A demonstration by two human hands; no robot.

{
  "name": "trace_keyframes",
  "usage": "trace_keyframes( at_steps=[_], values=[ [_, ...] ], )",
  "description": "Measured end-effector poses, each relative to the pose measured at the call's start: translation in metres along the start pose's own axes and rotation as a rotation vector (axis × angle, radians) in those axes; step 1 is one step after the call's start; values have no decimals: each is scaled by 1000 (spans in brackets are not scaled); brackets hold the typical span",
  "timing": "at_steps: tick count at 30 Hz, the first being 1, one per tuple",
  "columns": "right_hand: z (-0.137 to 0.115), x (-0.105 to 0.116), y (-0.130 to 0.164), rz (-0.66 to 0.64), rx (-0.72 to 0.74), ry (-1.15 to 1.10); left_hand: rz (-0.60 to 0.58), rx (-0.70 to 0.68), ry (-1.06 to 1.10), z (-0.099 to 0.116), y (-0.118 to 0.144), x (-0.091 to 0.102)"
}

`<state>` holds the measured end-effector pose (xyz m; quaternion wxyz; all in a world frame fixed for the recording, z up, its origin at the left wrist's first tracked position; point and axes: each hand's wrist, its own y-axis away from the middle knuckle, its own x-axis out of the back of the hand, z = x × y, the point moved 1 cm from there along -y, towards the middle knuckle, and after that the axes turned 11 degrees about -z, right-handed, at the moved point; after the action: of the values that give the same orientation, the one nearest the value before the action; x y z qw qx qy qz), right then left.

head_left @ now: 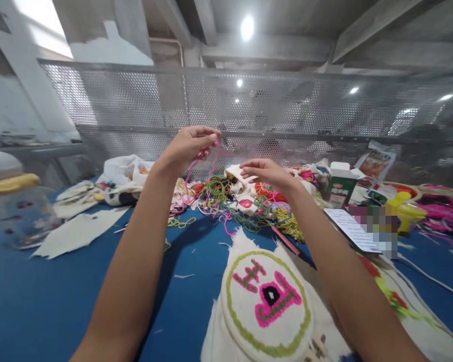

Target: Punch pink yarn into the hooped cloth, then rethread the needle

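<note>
In the head view, your left hand (189, 146) is raised in the upper middle of the frame, and its fingers are closed in a pinch on a pink yarn strand (213, 160). The strand hangs down from the pinch to the yarn tangle (226, 198) on the blue table (60, 296), in the middle of the frame. Your right hand (266, 173) is a little lower and to the right of the left one. Its fingers are stretched forward and loosely open, and I cannot tell if they touch the strand or only hover over the pile.

I think the main risk is in the tangle. The pink strand goes into many other colours, so a strong pull may tighten a knot or lift the whole pile. The pinch is only at the fingertips, so the strand may also slip out.

The embroidered round piece (268, 301) lies at the bottom middle, between your forearms. If you lower your arms without looking, a forearm could push it or wrinkle it. The green box (342, 188) stands at the right, near the pile, and dragged yarn could knock it over.
</note>
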<state>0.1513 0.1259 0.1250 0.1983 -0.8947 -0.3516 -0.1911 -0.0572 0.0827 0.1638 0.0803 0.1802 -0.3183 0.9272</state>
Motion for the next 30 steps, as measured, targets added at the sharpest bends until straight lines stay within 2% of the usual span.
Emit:
trace_keyframes(
  at_steps=[3, 5, 8, 11, 14, 17, 20, 24, 25, 26, 28, 30],
  values=[
    [-2, -19, -9, -128, 49, 102, -84, 13, -131, 10, 2, -7],
    [5, -25, -16, -197, 3, 279, -109, 95, -381, 11, 3, -5],
    [27, -27, -24, -264, -87, 476, -77, 321, -768, 2, 6, 13],
    [52, -38, -29, -370, -86, 499, -21, 456, -913, -14, 9, 35],
    [72, -58, -33, -408, -67, 504, -33, 528, -967, -25, 10, 48],
    [76, -67, -37, -316, -36, 484, -87, 518, -948, -26, 8, 51],
    [60, -54, -38, -113, 34, 414, -162, 442, -872, -23, 4, 41],
    [21, -24, -30, 166, 133, 273, -329, 274, -668, -17, -1, 3],
    [12, -18, -25, 265, 181, 137, -393, 216, -578, -16, -2, -9],
    [5, -13, -21, 326, 215, 24, -482, 115, -371, -14, -3, -21],
    [-5, -6, -14, 388, 242, -117, -599, 21, -117, -12, -4, -39],
    [-7, -1, -9, 406, 218, -118, -623, 64, -84, -13, -6, -45]
  ],
)
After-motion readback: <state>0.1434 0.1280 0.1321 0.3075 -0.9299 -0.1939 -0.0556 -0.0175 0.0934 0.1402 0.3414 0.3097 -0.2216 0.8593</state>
